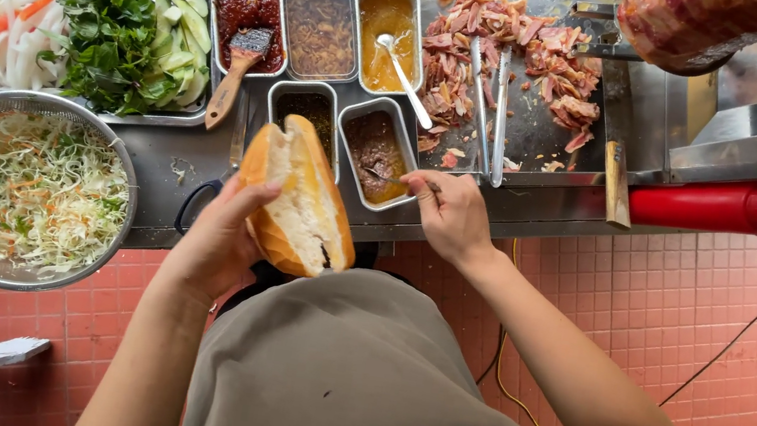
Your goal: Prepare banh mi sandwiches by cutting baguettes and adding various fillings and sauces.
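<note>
Your stainless surface carries the full station: chopped roast meat on the flat tray at the far right with two long metal tongs lying across it, a colander of shredded cabbage at the near left, a tray of herbs, cucumber and pickled strips behind it, and a block of small steel tubs in the middle. A red squeeze bottle lies on its side on the ledge to the right, well apart from your work. The split baguette is off the surface, held above its near edge in your left hand, whose grip is closed around the underside of the crust with the cut facing up and toward the tubs; a dark smear already shows at the near end of the crumb. Your right hand is pinched shut on the handle of a small utensil whose tip sits in the tub of brown paste, the nearest tub on the right. Judgement: you are loading spread. Take a modest amount, wipe the excess on the tub rim, and keep the loaf just beside the tub so nothing drips on the surface. Keep the cut tilted open with your left fingers clear of the crumb, and draw the paste along the full length in one even pass.
</note>
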